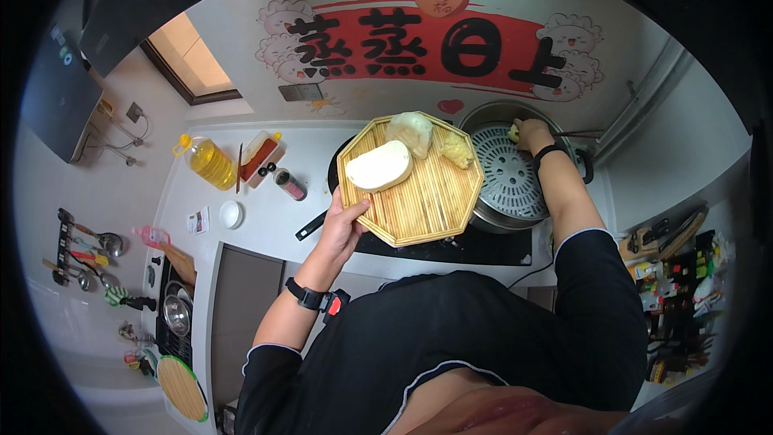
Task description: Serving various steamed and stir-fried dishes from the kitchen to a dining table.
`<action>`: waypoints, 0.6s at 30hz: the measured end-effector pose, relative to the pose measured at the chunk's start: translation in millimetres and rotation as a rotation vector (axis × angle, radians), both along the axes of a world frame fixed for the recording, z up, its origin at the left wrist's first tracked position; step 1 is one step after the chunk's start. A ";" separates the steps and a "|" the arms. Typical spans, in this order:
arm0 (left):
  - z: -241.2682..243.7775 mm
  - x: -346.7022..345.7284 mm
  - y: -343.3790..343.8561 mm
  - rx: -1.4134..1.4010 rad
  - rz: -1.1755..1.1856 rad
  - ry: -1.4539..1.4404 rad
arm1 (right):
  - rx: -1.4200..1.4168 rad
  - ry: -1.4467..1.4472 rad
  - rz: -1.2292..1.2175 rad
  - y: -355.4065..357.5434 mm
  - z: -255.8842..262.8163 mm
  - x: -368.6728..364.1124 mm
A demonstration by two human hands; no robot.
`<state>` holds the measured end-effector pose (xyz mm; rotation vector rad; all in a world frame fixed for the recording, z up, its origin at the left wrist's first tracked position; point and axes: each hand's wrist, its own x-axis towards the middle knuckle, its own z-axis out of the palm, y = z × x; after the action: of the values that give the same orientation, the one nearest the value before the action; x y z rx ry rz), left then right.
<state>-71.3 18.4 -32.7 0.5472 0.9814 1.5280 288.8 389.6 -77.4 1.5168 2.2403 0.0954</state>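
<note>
My left hand (345,226) grips the near left edge of an octagonal woven tray (429,205), thumb on top. On the tray lie a smooth white steamed bun (379,167), a paler translucent-looking dumpling or bun (412,133) behind it, and a crumbly yellow piece of food (457,151) at the right. My right hand (534,135) is over the far right part of a steamer pot, its fingers on a small yellowish piece of food (513,133). Below it, the perforated metal steamer plate (510,184) sits in the pot. Thin sticks, perhaps chopsticks, extend right from behind my right hand.
A black pan with a handle (311,226) is partly under the tray, by the black cooktop (501,249). Left on the counter are an oil bottle (211,163), a seasoning box (259,156), a spice jar (288,185) and a white bowl (230,214). A knife block (640,244) stands right.
</note>
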 end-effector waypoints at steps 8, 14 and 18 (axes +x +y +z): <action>1.8 -2.8 1.4 -0.003 -0.026 0.008 | -0.027 0.075 0.002 -0.4 -0.6 19.2; 1.7 6.6 2.1 0.000 -0.033 -0.018 | 0.005 0.149 0.008 -13.0 4.4 21.0; -2.8 9.5 5.4 0.016 -0.051 -0.058 | 0.052 0.265 0.046 -30.8 47.5 7.5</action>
<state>-61.8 23.8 -35.6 0.5329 0.9052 1.4993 296.4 358.8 -29.9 1.5854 2.4968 -0.0368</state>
